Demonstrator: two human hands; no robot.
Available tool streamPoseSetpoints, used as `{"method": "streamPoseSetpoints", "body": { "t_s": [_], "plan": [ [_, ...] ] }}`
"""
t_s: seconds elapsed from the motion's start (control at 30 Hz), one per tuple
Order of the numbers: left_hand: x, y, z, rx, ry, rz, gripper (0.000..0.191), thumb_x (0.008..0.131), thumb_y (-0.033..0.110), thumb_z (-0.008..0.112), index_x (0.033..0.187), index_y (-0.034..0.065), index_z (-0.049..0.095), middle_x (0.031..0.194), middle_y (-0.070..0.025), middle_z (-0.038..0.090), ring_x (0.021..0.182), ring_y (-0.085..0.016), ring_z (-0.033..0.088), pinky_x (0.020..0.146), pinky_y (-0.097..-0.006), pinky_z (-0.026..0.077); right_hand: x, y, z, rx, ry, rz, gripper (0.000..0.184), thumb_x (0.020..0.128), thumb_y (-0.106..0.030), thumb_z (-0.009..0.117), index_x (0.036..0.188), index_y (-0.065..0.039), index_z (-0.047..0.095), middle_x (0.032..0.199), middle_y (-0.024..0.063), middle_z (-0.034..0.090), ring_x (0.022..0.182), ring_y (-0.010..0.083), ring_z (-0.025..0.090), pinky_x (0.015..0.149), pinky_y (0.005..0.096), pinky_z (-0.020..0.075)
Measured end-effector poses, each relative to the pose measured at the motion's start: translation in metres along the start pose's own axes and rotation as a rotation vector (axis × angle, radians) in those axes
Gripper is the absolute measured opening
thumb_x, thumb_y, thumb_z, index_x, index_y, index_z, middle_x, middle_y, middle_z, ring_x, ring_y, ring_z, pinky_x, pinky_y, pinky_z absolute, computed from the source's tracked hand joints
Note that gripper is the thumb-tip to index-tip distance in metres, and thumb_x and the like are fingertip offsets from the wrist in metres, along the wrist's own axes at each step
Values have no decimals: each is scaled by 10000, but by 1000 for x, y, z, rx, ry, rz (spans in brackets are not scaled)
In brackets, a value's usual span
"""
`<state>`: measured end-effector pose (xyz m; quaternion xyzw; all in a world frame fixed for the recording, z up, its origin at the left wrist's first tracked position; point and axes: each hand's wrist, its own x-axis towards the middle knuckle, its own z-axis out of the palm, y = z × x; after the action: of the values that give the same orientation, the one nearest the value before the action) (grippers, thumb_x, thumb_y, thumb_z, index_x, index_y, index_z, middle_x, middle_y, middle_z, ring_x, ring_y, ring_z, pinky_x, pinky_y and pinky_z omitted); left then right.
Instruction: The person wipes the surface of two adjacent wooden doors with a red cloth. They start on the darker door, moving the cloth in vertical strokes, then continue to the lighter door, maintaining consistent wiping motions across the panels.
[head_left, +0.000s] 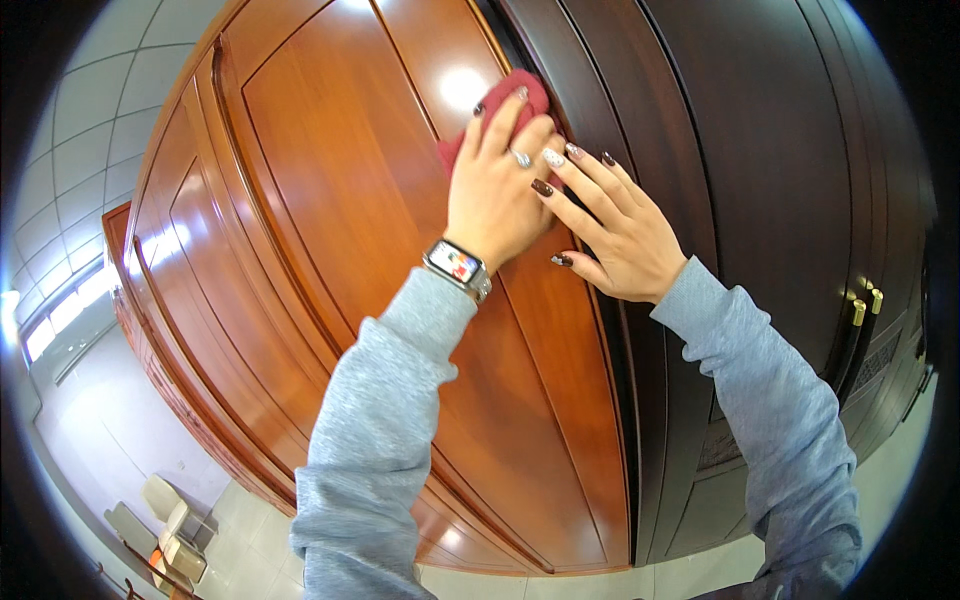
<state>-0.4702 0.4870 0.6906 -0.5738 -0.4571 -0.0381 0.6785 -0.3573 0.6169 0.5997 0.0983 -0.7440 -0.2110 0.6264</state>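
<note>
My left hand (499, 187), with a ring and a wristwatch (455, 264), presses a folded red cloth (517, 90) against the glossy orange-brown wooden panel (337, 135), near its right edge. Part of the cloth is hidden under the fingers. Just to the right, my right hand (619, 240) is raised with its fingers spread and holds nothing. Its fingertips are close to the left hand's knuckles; whether they touch is unclear. Behind it stands a dark brown wooden cabinet (757, 150), beside the orange-brown one.
Two dark handles with gold-coloured ends (859, 311) stick out from the dark cabinet at the right. Chairs (163, 499) stand by a white wall (97, 405) at the lower left, on a tiled floor (247, 540). A tiled ceiling (90, 97) shows at the upper left.
</note>
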Motion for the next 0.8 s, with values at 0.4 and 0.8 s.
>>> {"method": "streamPoseSetpoints", "body": {
  "t_s": [0.4, 0.8],
  "plan": [
    [-151, 155, -1, -188, -278, 75, 483, 720, 281, 638, 1188, 157, 637, 1297, -32, 553, 1329, -315, 428, 1050, -554, 343, 1, -2, -3, -48, -87, -15, 671, 870, -454, 589, 1457, -176, 421, 1566, 89, 292, 1448, 292, 257, 1157, 493, 255],
    [-336, 310, -5, -453, -720, 504, 694, 899, 234, 493, 1538, 153, 236, 1602, -25, 224, 1427, -226, 297, 1071, -392, 377, -3, -1, 4, -177, -100, -49, 572, 912, -437, 580, 1429, -222, 463, 1546, 77, 332, 1433, 273, 285, 1125, 500, 297]
  ]
}}
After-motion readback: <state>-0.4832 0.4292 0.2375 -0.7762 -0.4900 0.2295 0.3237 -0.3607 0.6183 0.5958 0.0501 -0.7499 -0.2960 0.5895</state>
